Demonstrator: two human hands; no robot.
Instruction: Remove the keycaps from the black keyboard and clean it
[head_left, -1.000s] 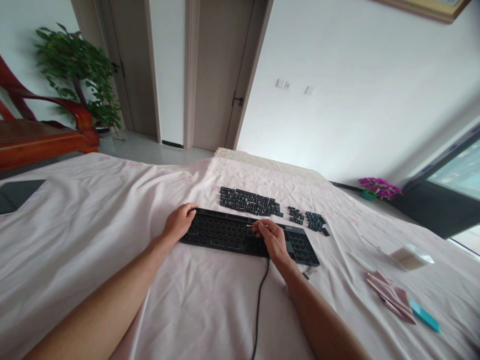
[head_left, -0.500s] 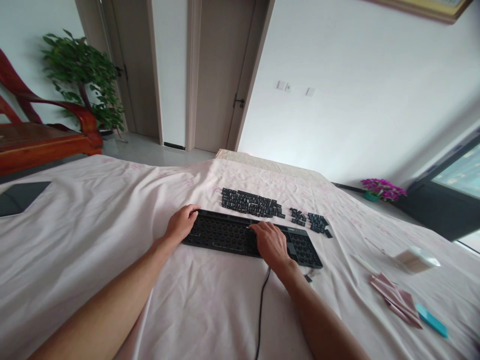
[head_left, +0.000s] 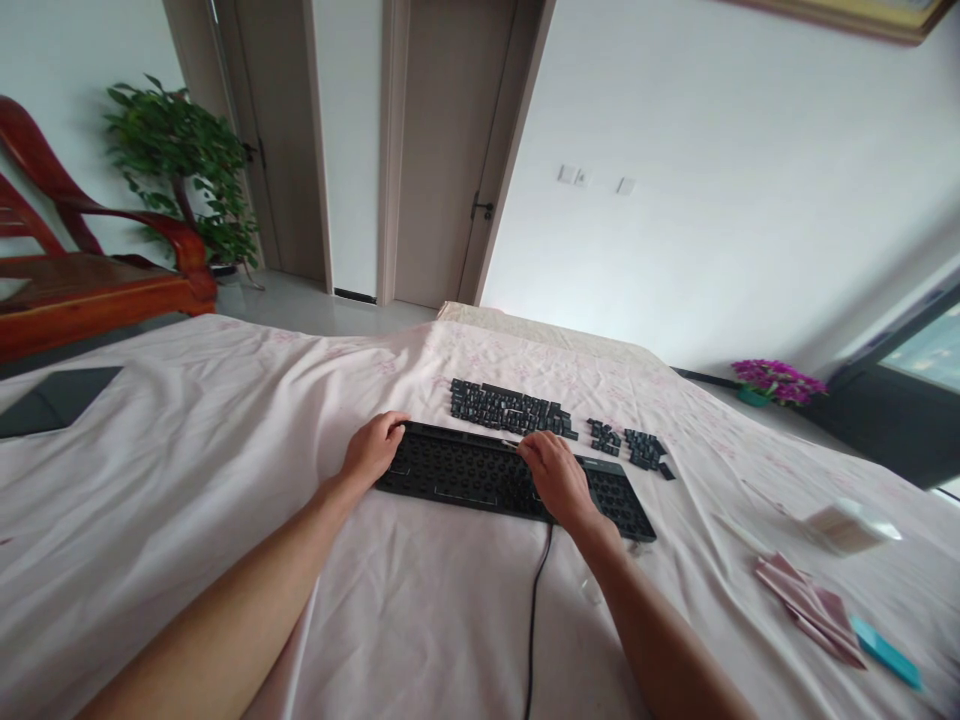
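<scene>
A black keyboard [head_left: 480, 475] with its keycaps off lies on a pale pink sheet [head_left: 225, 470]. My left hand [head_left: 373, 450] curls over the keyboard's left end and holds it. My right hand [head_left: 559, 480] is over the keyboard's right half, knuckles up, fingers bunched and pressed down among the key sockets; what they pinch is hidden. Loose black keycaps [head_left: 510, 408] lie in rows just behind the keyboard, with a smaller group [head_left: 630, 445] to their right. The keyboard's cable [head_left: 534, 610] runs toward me.
A dark flat tablet [head_left: 60, 398] lies at the far left. At the right are a small pale box [head_left: 847, 525], pink packets [head_left: 810, 605] and a teal item [head_left: 885, 650]. Beyond the sheet stand a red wooden chair [head_left: 97, 285] and a green plant [head_left: 187, 170].
A second ago my right hand pinched a thin white stick above the keyboard; the hand has since turned down onto the sockets and the stick no longer shows. The left hand has stayed put.
</scene>
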